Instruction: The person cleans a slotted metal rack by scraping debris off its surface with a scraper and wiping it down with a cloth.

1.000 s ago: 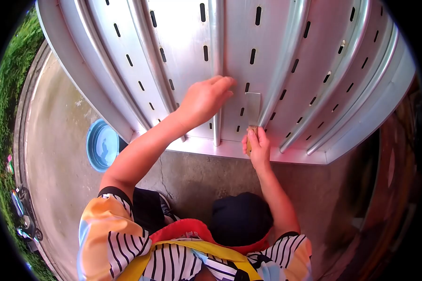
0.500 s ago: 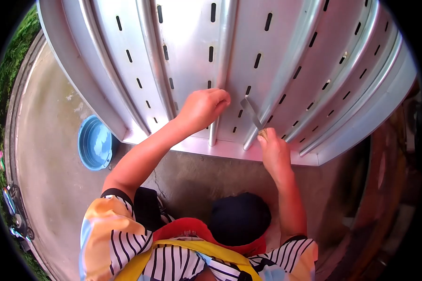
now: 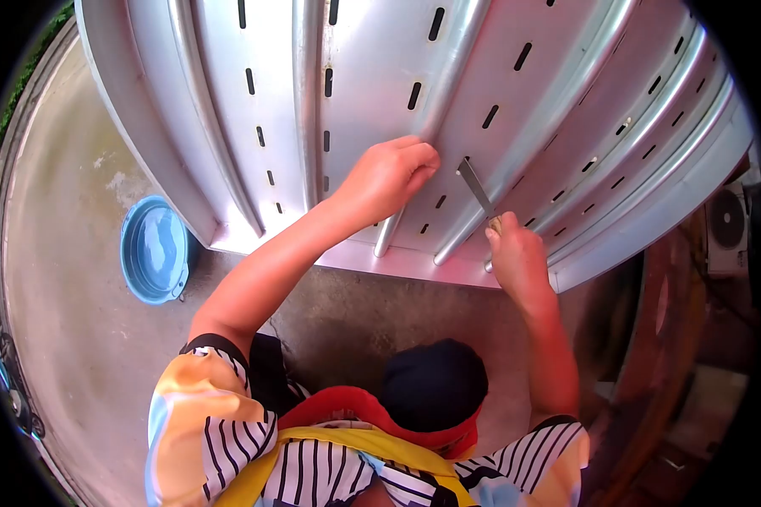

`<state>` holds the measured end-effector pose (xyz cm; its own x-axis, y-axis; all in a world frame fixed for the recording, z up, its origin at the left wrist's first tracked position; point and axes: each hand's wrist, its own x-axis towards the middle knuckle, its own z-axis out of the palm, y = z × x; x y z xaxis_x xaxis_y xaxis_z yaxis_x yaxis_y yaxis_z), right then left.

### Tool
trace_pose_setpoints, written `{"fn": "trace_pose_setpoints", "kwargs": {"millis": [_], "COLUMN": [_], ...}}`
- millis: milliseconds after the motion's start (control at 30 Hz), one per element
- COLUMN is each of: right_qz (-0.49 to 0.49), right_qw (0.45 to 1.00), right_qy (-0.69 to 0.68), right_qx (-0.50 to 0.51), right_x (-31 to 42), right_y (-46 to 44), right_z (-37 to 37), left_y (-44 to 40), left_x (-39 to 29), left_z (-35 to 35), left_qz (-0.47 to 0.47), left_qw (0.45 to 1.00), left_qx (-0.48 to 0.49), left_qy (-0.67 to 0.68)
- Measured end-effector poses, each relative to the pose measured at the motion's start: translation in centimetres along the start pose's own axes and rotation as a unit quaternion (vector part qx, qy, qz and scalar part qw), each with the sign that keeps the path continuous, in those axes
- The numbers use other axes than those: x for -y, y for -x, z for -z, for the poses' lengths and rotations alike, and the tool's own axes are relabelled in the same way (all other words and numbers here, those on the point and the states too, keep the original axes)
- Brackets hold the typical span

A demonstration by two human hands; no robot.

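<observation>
My right hand [image 3: 520,258] is closed around the wooden handle of a knife [image 3: 477,186]. The tip of its flat metal blade meets one of the slots in a large silvery metal panel [image 3: 355,110]. Raised tubular ribs run along this panel between rows of dark slots. To the left of the blade, my left hand [image 3: 395,175] is held in front of the panel with its fingers curled together. Whatever it may be pinching is hidden, and I cannot tell whether it touches the metal.
A blue basin [image 3: 154,249] stands on the concrete floor [image 3: 76,338] left of the panel. Close to my chest are a dark cap [image 3: 435,384], red fabric and a yellow strap [image 3: 347,435]. An outdoor fan unit [image 3: 725,218] is at far right.
Both hands have shifted slightly up and right in view, the knife staying in the right hand. Its blade tip now sits at a slot. The panel appears tilted differently as the view turned.
</observation>
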<state>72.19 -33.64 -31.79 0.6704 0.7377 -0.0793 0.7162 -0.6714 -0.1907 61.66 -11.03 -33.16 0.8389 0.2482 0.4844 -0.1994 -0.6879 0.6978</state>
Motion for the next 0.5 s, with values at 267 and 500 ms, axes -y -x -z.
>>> {"fn": "trace_pose_setpoints", "kwargs": {"millis": [267, 500], "right_qz": [-0.015, -0.19], "right_qw": [0.999, 0.941], "right_qy": [-0.029, -0.271], "right_qx": [0.036, 0.071], "right_x": [1.3, 3.3], "right_y": [-0.3, 1.0], "right_z": [0.0, 1.5], "left_y": [-0.5, -0.9], "left_x": [0.2, 1.2], "left_z": [0.8, 1.0], "left_qz": [-0.018, 0.022], "left_qw": [0.999, 0.99], "left_qx": [-0.02, -0.022], "left_qy": [0.044, 0.136]}}
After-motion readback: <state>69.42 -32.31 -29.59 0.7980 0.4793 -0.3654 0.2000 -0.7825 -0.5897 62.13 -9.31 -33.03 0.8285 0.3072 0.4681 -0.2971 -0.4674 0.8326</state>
